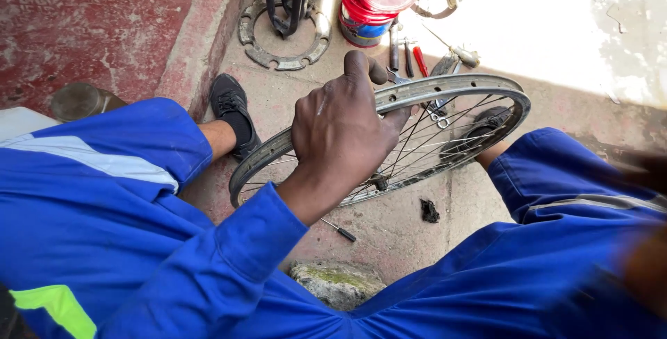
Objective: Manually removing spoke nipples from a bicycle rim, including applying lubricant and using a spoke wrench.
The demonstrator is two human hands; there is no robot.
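Your left hand clamped on wheel rim: rigid, light, smooth metal. Grip rim, not thin spokes. Right hand blurred, fingers unreadable.

The left hand lies on the near part of the wheel rim, which sits between the person's two knees above the floor. Under the rim, near its hub, lies a screwdriver, with a stone closer to the person. Beyond the rim stands a tin; a toothed ring lies to its left, and hand tools lie just before it. A shoe rests left of the rim.
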